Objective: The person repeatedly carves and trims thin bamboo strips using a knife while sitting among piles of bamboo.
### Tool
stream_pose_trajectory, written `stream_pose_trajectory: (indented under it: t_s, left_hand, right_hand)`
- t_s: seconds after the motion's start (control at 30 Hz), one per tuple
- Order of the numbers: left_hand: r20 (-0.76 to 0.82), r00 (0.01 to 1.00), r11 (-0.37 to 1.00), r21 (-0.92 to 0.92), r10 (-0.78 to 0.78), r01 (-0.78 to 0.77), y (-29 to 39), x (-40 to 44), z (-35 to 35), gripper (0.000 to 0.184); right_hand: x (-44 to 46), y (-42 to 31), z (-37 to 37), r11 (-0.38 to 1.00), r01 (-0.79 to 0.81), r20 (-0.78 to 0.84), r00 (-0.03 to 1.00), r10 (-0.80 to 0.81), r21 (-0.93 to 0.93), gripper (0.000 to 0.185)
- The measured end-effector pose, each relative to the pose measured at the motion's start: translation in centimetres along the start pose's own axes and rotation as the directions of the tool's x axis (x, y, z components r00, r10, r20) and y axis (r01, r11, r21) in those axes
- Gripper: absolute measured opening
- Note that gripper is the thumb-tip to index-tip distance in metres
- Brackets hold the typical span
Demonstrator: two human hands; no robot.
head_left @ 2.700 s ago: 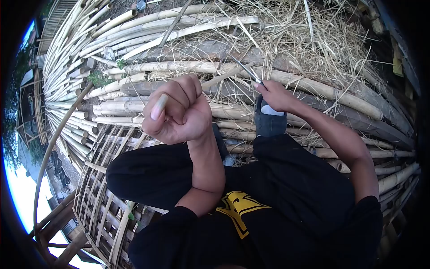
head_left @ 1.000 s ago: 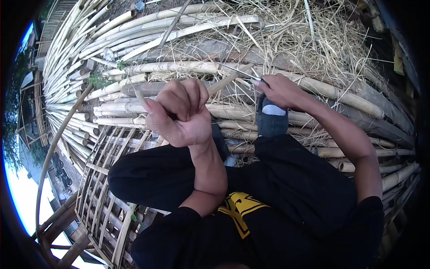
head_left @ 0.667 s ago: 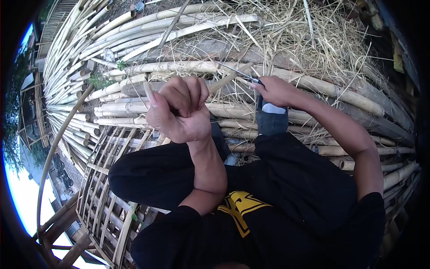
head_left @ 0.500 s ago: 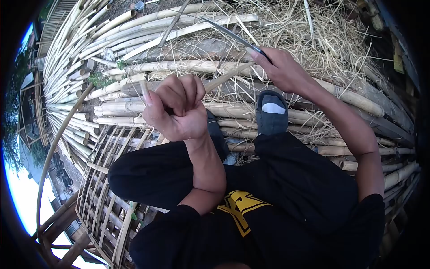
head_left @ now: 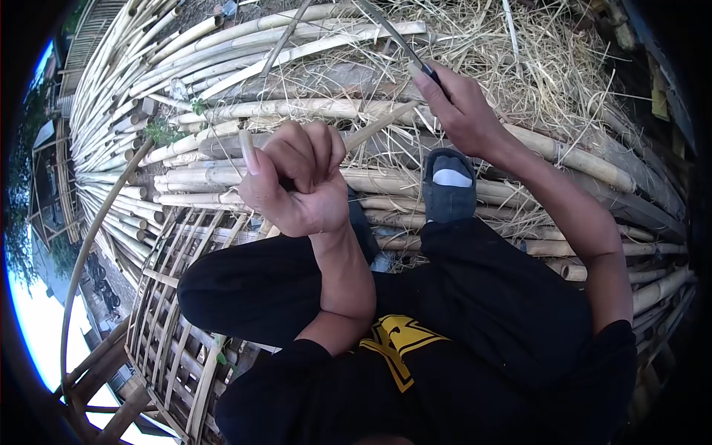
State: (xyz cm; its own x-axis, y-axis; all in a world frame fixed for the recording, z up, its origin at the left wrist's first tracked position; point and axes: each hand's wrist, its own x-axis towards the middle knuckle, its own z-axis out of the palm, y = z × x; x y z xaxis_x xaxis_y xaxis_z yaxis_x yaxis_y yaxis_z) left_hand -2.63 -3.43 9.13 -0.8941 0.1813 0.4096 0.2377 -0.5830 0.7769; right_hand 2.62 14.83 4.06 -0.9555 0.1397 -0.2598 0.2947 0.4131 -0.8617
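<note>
The left hand has its fingers curled tightly around a bamboo strip, which slants out over the bamboo poles. The right hand has its fingers clamped on the handle of a knife, whose blade points away over the straw, apart from the strip.

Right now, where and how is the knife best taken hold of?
Probably by its dark handle, coming from the black shirt's side, where the right hand is wrapped around it. The slender blade slants forward, away from the shirt, so a grip from behind should stay clear of it.
</note>
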Motion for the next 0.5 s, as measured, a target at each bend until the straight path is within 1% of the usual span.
stream_pose_trajectory:
  t_s: [0.03, 0.07, 0.1, 0.13, 0.2, 0.23, 0.27, 0.33, 0.37, 0.4, 0.43, 0.47, 0.5]
  left_hand:
    - [0.005, 1.000, 1.000, -0.017, -0.003, 0.003, 0.0, 0.0, 0.0, 0.052]
    - [0.016, 1.000, 0.999, -0.038, -0.002, 0.003, -0.1, 0.2, -0.1, 0.052]
    - [0.021, 1.000, 0.999, -0.040, 0.000, 0.001, 0.0, 0.2, -0.2, 0.052]
    - [0.000, 1.000, 1.000, -0.023, -0.003, 0.003, 0.1, 0.0, -0.3, 0.052]
    - [-0.011, 1.000, 1.000, -0.015, 0.001, -0.001, 0.0, 0.1, -0.4, 0.051]
    - [-0.001, 1.000, 1.000, -0.031, -0.004, 0.004, 0.0, 0.2, -0.5, 0.051]
    - [0.001, 1.000, 0.999, -0.043, -0.007, 0.007, 0.0, 0.3, -0.6, 0.051]
    - [0.001, 1.000, 1.000, -0.024, -0.005, 0.005, 0.1, 0.2, -0.6, 0.051]
    - [0.008, 1.000, 1.000, -0.031, -0.005, 0.005, 0.0, 0.3, -0.5, 0.051]
    - [0.015, 1.000, 0.999, -0.036, -0.007, 0.007, 0.0, 0.2, -0.5, 0.051]
    - [0.010, 1.000, 0.999, -0.030, -0.011, 0.011, 0.0, 0.2, -0.5, 0.051]
    - [0.015, 1.000, 0.999, -0.043, -0.012, 0.012, 0.0, 0.2, -0.5, 0.051]
    - [0.025, 1.000, 0.998, -0.060, -0.012, 0.013, 0.0, 0.2, -0.5, 0.051]
  right_hand:
    - [-0.2, -0.1, 0.5, 0.990, 0.120, -0.029, 0.993, -0.118, 0.076, 0.051]
    - [0.1, 1.3, 1.6, 0.989, 0.126, -0.033, 0.992, -0.124, 0.076, 0.051]
    - [0.4, 4.0, 3.3, 0.991, 0.029, 0.178, 0.984, -0.005, -0.131, 0.051]
    - [0.6, 5.8, 3.8, 0.937, -0.028, 0.353, 0.922, 0.159, -0.348, 0.051]
    - [1.7, 6.3, 1.7, 0.833, -0.012, 0.378, 0.887, 0.264, -0.553, 0.054]
    - [2.1, 6.3, 0.9, 0.817, -0.026, 0.255, 0.944, 0.210, -0.576, 0.055]
    - [2.4, 6.2, 0.3, 0.817, -0.020, 0.256, 0.945, 0.204, -0.577, 0.055]
    - [2.0, 1.9, -1.8, 0.931, -0.214, 0.103, 0.962, 0.254, -0.296, 0.058]
    - [1.9, 2.4, -1.3, 0.981, -0.101, 0.065, 0.992, 0.113, -0.164, 0.059]
    - [1.3, 2.0, -0.8, 0.981, -0.106, 0.069, 0.991, 0.118, -0.160, 0.059]
    - [0.4, 1.2, -0.1, 0.999, 0.043, 0.105, 0.993, -0.043, 0.009, 0.054]
    - [0.0, 0.8, 0.3, 0.965, 0.187, 0.110, 0.972, -0.209, 0.182, 0.049]
    - [-0.1, 1.5, 1.0, 0.962, 0.228, 0.162, 0.954, -0.251, 0.150, 0.049]
